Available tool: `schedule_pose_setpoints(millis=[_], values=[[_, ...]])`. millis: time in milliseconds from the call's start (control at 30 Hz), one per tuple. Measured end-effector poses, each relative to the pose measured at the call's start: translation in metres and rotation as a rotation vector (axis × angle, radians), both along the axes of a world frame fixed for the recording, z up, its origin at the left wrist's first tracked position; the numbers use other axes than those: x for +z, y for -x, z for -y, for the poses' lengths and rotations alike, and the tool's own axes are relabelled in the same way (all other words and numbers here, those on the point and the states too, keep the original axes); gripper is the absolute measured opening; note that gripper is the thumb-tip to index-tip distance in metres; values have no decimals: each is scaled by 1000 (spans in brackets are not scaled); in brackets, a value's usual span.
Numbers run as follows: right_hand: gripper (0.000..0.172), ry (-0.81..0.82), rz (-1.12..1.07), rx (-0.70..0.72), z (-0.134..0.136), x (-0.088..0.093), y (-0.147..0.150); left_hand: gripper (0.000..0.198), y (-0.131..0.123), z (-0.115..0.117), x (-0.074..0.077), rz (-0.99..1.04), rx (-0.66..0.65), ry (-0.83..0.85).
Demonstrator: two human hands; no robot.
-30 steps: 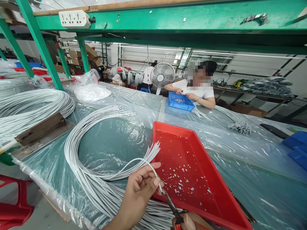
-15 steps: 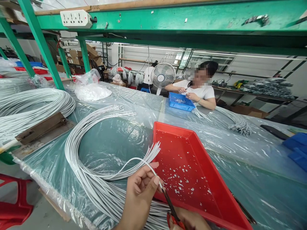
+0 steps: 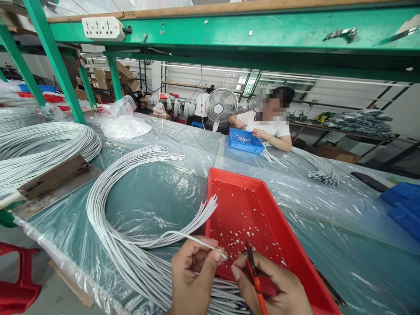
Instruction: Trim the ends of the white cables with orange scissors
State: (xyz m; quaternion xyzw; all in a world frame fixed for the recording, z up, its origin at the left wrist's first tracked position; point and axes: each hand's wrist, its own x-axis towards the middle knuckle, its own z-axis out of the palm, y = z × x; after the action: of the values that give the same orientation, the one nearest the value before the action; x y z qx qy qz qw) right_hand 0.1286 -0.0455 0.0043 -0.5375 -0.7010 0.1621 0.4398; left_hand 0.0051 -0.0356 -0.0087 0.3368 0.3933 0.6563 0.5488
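left hand [image 3: 194, 275] pinches white cable [image 3: 197, 239] | right hand [image 3: 288, 284] grips orange-handled tool [image 3: 253, 272] | red tray [image 3: 285, 229] at left hand's two o'clock

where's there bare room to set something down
On the plastic-covered table, between the red tray and blue bins; also inside the curve of the cable bundle. Crowded: around the left hand and right hand.

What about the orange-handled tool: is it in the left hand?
No: the right hand holds the orange-handled tool, while the left hand pinches a white cable.
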Motion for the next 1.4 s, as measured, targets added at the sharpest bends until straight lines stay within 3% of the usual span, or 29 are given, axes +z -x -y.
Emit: schedule_pose_setpoints(millis=[133,600,933,1100,1167,1300,1400], values=[[5,-69,55,42,-2,-4,-3,4,-3,3,-7,-122,100,-97],[2,-176,136,-25,-4,-3,1,15,0,2,-13,-375,200,-278],[10,-165,194,-125,-6,-6,6,17,-4,-1,-11,-333,254,-272],[11,-152,205,-50,-3,-3,10,8,0,-4,-4,-383,149,-183],[10,-169,212,-21,-1,-1,9,6,0,-6,0,-301,77,-93],[11,-164,212,-173,-10,1,-13,15,0,-13,10,54,-106,117],[18,-189,470,-304,-26,0,-39,20,-2,-17,17,166,-215,192]])
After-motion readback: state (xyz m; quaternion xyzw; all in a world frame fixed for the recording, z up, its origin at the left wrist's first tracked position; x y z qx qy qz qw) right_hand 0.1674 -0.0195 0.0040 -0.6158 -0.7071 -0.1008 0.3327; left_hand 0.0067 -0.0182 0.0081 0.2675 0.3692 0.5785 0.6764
